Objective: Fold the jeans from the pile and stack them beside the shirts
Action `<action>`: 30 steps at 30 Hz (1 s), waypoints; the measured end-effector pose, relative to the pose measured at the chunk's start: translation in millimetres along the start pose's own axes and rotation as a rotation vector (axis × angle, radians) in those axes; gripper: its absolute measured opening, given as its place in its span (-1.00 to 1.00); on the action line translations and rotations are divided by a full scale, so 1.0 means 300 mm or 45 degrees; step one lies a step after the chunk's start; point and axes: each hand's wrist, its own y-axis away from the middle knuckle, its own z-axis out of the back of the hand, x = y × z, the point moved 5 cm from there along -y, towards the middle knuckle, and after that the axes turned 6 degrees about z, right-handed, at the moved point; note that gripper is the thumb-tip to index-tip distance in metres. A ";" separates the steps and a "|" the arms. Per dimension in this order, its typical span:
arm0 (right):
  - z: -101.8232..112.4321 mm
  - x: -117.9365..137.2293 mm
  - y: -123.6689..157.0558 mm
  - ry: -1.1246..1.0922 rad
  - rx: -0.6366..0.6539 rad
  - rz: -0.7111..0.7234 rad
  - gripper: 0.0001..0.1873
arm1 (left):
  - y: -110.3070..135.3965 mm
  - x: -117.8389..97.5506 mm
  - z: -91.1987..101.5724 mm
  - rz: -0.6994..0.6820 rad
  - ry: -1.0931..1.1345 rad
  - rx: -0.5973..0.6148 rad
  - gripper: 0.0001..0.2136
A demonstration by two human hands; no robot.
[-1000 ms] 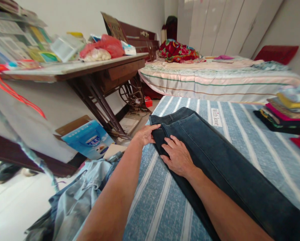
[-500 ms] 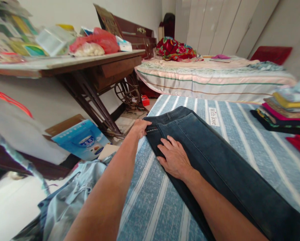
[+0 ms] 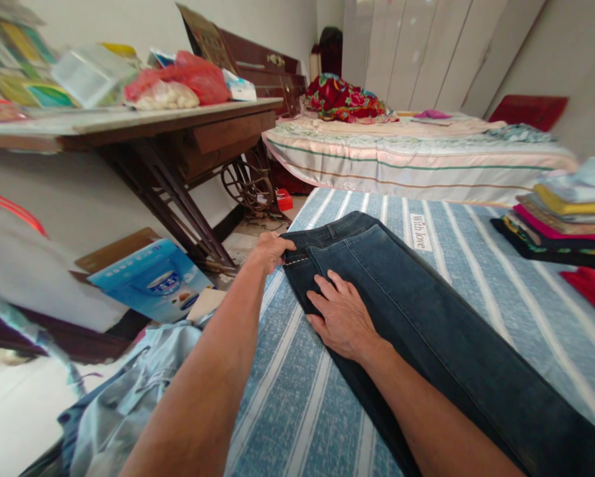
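A pair of dark blue jeans [image 3: 417,324] lies folded lengthwise across the blue striped bed cover [image 3: 272,391], its waistband toward the far left and its legs running off to the lower right. My left hand [image 3: 271,252] pinches the waistband at its left corner, thumb on top. Flat on the jeans just below the waist rests my right hand [image 3: 341,317], with its fingers spread. The lower ends of the legs are cut off by the picture's edge.
A stack of folded clothes [image 3: 570,215] and a red cloth [image 3: 593,288] lie at the right. Light blue denim [image 3: 133,391] hangs at the lower left, near a blue box [image 3: 158,281]. A cluttered sewing machine table [image 3: 178,129] stands at left; another bed [image 3: 427,159] is behind.
The view has shifted slightly, so the surroundings sit a little farther left. Both hands keep nearly the same places on the jeans.
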 end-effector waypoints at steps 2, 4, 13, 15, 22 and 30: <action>0.000 -0.001 -0.001 -0.003 0.004 -0.004 -0.59 | -0.003 -0.012 0.001 0.014 -0.021 0.002 -0.79; 0.001 0.000 -0.002 -0.006 0.006 -0.006 -0.60 | -0.012 -0.017 0.005 0.009 -0.042 -0.013 -0.78; -0.001 0.002 -0.005 -0.004 0.005 -0.005 -0.60 | -0.050 -0.004 0.031 -0.187 -0.197 -0.149 -0.73; -0.002 0.002 -0.006 -0.002 0.008 -0.005 -0.60 | -0.057 -0.011 0.032 -0.242 -0.234 -0.138 -0.67; 0.005 0.004 -0.008 -0.007 0.008 -0.005 -0.61 | -0.086 -0.002 0.033 -0.337 -0.390 -0.068 -0.66; 0.004 0.004 -0.008 -0.019 0.016 -0.008 -0.61 | -0.058 0.006 0.016 -0.593 -0.857 -0.250 -0.75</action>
